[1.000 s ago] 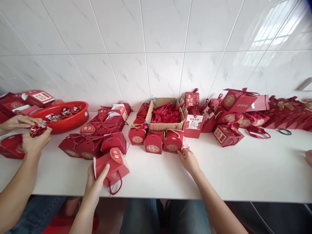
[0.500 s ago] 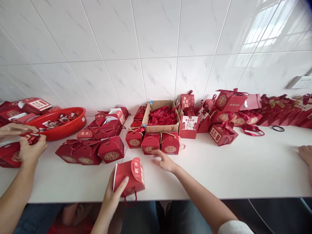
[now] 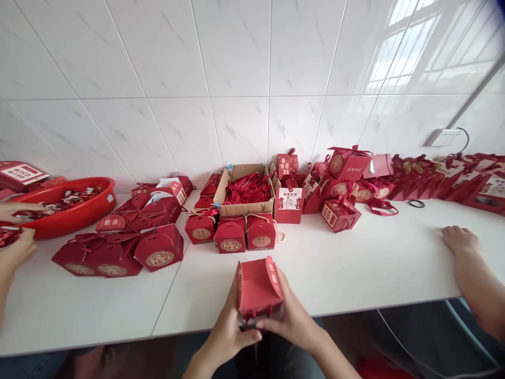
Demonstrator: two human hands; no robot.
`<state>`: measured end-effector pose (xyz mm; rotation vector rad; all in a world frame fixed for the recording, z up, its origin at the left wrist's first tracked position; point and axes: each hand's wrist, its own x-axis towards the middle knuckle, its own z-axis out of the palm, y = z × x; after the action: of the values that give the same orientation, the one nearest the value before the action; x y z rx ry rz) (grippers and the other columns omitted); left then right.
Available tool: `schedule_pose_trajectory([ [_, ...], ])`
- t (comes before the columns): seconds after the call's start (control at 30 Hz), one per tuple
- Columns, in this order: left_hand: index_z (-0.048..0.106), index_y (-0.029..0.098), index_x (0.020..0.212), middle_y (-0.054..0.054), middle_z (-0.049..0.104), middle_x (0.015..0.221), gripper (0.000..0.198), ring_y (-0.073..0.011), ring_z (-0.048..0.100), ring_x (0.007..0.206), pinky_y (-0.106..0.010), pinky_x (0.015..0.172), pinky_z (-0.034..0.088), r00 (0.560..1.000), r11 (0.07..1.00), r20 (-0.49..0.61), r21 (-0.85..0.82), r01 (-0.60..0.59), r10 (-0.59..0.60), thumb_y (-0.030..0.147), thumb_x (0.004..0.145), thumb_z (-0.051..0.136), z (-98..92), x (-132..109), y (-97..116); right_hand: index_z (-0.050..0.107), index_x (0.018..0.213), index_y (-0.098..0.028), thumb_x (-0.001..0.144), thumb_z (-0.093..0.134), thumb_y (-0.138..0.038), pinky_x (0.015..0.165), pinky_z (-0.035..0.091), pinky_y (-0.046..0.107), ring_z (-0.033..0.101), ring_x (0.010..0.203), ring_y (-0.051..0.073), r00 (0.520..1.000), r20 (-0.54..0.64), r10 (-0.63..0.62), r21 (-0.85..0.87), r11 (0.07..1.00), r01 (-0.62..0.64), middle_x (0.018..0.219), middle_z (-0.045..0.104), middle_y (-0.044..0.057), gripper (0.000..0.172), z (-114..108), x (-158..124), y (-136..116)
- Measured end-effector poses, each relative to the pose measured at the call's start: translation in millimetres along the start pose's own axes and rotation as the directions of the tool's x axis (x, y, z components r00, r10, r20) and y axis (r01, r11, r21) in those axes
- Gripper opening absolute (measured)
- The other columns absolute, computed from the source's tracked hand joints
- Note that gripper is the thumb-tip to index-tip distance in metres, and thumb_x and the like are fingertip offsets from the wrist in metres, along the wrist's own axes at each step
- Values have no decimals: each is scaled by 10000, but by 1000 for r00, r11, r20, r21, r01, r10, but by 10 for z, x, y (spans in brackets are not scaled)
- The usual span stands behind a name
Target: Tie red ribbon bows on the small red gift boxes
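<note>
A red gift box (image 3: pixel 258 287) with curved side flaps is held over the table's front edge. My left hand (image 3: pixel 229 321) grips its left side, the thumb near the bottom. On the right side my right hand (image 3: pixel 290 316) clasps the same box, with its thumb tip close to the left thumb. Dark red cord shows on the box's near face; its underside is mostly hidden. Beyond my hands two red boxes, a left one (image 3: pixel 230 235) and a right one (image 3: pixel 261 231), stand before a cardboard carton (image 3: pixel 246 209) filled with dark red ribbons (image 3: pixel 250 188).
At left, a red basin (image 3: pixel 74 218) contains small wrapped pieces, with another person's hands (image 3: pixel 18 247) at it. Several red boxes (image 3: pixel 118 255) stand in rows. More boxes (image 3: pixel 341 213) and bags line the wall at right. Another person's hand (image 3: pixel 460 239) rests on the table.
My right hand has left the boxes by the carton and joined my left on the gift box. The box has turned and moved right. The view has shifted rightward.
</note>
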<state>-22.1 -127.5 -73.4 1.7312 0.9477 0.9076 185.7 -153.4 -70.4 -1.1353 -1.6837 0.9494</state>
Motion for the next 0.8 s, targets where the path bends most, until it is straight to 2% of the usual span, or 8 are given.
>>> schedule_pose_trajectory([
  [0.13, 49, 319, 1509, -77, 98, 1596, 937, -306, 137, 1449, -507, 1154, 201, 972, 973, 227, 206, -101, 53, 475, 798, 639, 241, 27, 137, 228, 1472, -212, 801, 671, -407, 1094, 345, 485, 379, 1348, 300, 967, -243, 76, -2, 997, -79, 1445, 411, 163, 827, -281, -300, 230],
  [0.2, 113, 378, 1494, -29, 108, 1593, 835, -303, 147, 1447, -550, 1152, 164, 962, 938, 273, 325, -117, 25, 390, 829, 617, 312, 44, 187, 330, 1420, -213, 846, 615, -399, 1000, 463, 447, 545, 1200, 281, 949, -290, 125, 48, 992, -115, 1294, 568, 152, 667, -487, -393, 341],
  [0.3, 225, 420, 1462, 1, 234, 1562, 717, -289, 222, 1430, -570, 1144, 170, 960, 911, 281, 395, -116, 0, 338, 847, 584, 355, 34, 210, 448, 1303, -216, 891, 546, -381, 961, 497, 423, 617, 1086, 248, 928, -338, 157, 53, 988, -147, 1175, 639, 128, 454, -741, -439, 460],
  [0.4, 255, 392, 1461, -14, 270, 1553, 649, -262, 257, 1421, -512, 1143, 253, 989, 931, 144, 364, -32, -22, 338, 877, 533, 304, -31, 183, 385, 1345, -230, 856, 595, -383, 946, 504, 446, 580, 1135, 262, 907, -400, 132, -50, 985, -165, 1255, 578, 138, 554, -815, -432, 503],
  [0.5, 280, 368, 1454, -25, 291, 1547, 615, -250, 263, 1421, -470, 1142, 285, 997, 945, -45, 321, 67, -56, 342, 887, 517, 150, -128, 131, 110, 1479, -279, 779, 686, -393, 986, 471, 482, 398, 1324, 303, 870, -492, 19, -114, 990, -86, 1507, 264, 158, 914, -692, -446, 457],
  [0.63, 360, 345, 1415, -37, 348, 1518, 624, -278, 298, 1404, -477, 1141, 286, 963, 945, -253, 283, 163, -90, 357, 835, 591, -209, -247, 29, -85, 1493, -279, 673, 768, -459, 1070, 316, 597, 184, 1415, 377, 822, -561, -97, -164, 986, 4, 1565, -30, 153, 1197, -355, -481, 359],
  [0.73, 401, 286, 1386, -82, 386, 1486, 699, -316, 325, 1385, -496, 1138, 283, 878, 936, -474, 279, 214, -59, 410, 752, 667, -612, -262, -59, -90, 1495, -266, 622, 793, -491, 1054, 250, 669, 104, 1414, 431, 779, -623, -74, -196, 978, -64, 1556, -50, 162, 1262, -108, -430, 359],
  [0.8, 354, 239, 1410, -125, 345, 1494, 799, -348, 342, 1365, -522, 1112, 319, 727, 917, -685, 262, 302, -43, 465, 717, 680, -934, -209, -93, -74, 1498, -253, 657, 771, -470, 1042, 260, 670, 72, 1413, 434, 715, -697, -51, -197, 973, -123, 1545, -31, 173, 1211, -2, -350, 384],
])
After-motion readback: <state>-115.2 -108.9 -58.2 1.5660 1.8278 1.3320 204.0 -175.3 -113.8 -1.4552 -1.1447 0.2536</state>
